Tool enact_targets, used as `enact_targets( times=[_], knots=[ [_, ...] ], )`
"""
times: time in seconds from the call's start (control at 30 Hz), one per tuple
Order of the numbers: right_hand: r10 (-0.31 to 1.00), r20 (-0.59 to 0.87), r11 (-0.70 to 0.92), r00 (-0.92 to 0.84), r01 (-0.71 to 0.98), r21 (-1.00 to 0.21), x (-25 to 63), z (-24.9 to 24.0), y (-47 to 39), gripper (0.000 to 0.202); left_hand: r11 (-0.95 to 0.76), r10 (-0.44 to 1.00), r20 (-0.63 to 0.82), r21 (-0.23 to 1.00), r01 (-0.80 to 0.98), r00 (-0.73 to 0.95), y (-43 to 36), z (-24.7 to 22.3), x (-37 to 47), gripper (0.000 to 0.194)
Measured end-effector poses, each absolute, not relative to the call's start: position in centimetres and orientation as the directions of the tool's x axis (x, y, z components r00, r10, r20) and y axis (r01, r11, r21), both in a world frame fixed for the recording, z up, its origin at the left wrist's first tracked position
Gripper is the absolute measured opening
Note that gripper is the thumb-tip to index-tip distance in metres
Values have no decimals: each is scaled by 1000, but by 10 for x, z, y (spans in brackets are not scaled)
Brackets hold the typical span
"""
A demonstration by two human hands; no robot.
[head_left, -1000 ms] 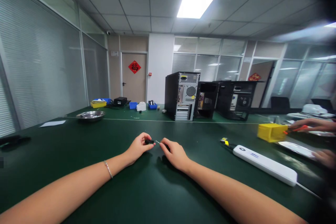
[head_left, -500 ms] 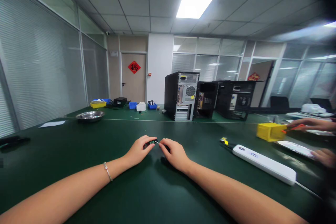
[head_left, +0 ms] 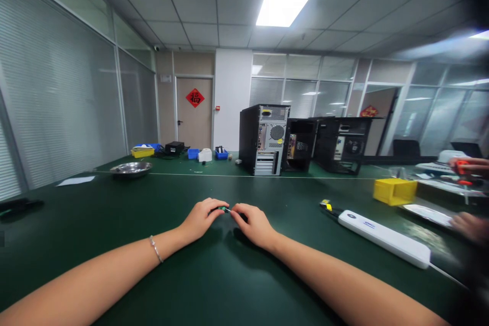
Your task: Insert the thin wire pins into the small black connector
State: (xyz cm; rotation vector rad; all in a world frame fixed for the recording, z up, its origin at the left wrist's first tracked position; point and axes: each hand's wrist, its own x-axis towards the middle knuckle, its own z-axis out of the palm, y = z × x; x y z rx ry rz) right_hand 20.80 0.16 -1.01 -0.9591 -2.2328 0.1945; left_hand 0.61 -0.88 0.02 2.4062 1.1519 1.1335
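Just above the dark green table, my left hand pinches a small green piece that resembles a circuit board. Its fingers cover most of that piece. My right hand is close beside it, thumb and forefinger pinched on a thin, pale, shiny piece that reaches toward the green one. Whether the two pieces are joined I cannot tell. Both hands are closed, fingertips nearly meeting.
Open computer cases stand at the back. A white power strip lies to the right, near a yellow bin. A metal bowl is at left. At the right edge, a co-worker's hand has an orange-handled tool.
My left fingers have tilted the green piece, so less of its dark side shows. My right hand has barely moved. The co-worker's orange-handled tool has moved right, away from the yellow bin.
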Motion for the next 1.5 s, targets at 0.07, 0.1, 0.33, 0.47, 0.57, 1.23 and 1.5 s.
enact_targets(
  times=[0.07,0.1,0.33,0.47,0.57,1.23,1.5],
  knots=[
    [679,541,726,-497,565,-392,208,-10,1,26,-669,740,533,519,532,411,-9,0,6,23],
    [677,541,728,-498,559,-396,208,-10,1,27,-674,737,529,527,518,421,-9,0,6,23],
    [707,533,701,-465,559,-442,207,-10,1,27,-611,791,477,644,460,383,-8,-1,8,23],
    [734,529,669,-425,583,-461,207,-11,2,27,-549,827,451,778,305,336,0,-7,8,19],
    [765,524,629,-373,605,-488,208,-11,4,28,-498,839,426,852,162,339,8,-13,7,19],
    [778,497,618,-385,613,-492,206,-10,5,30,-709,702,361,433,557,614,3,-12,7,26],
    [810,424,585,-405,607,-537,207,-11,11,29,-698,716,402,423,577,570,-1,-13,8,24]
  ],
)
